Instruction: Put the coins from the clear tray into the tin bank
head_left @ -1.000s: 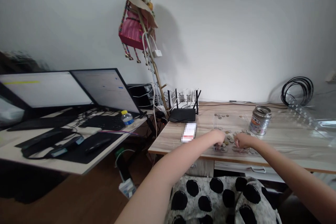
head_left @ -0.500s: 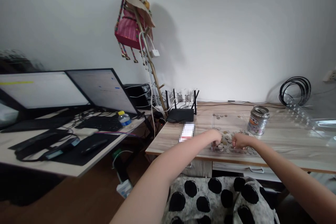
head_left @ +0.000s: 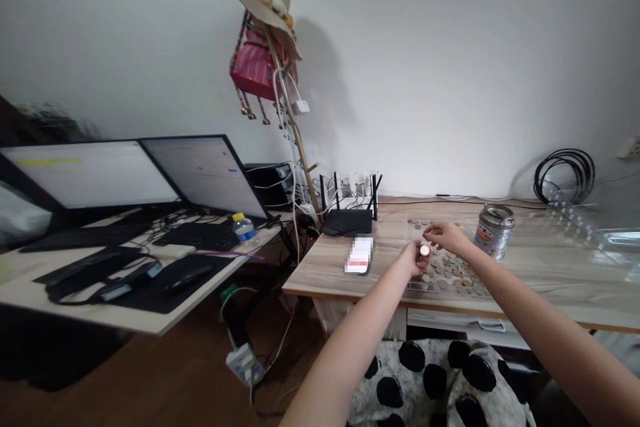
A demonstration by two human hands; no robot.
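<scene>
My left hand (head_left: 415, 259) is turned up, its fingers curled around a shiny coin (head_left: 425, 250) above the left side of a clear plastic tray (head_left: 416, 285). Close above it is my right hand (head_left: 447, 236), thumb and fingertips drawn together and pointing left; whatever they pinch is too small to make out. Many loose coins (head_left: 453, 265), silvery and some yellowish, lie spread on the tray below and right of my hands. Just beyond my right wrist stands a printed metal coin tin (head_left: 494, 232) with a slot in its lid.
Left of the tray lies a phone (head_left: 359, 255), with a black router (head_left: 347, 221) behind it. A coiled black cable (head_left: 564, 177) leans on the wall at the back right. Another desk (head_left: 165, 320) on the left bears monitors, a mouse and a yellow-capped bottle (head_left: 243, 227).
Both hands have come up off the coins and closer together. My left hand has turned over, showing a coin. My right hand has moved left and farther back. The view has shifted slightly.
</scene>
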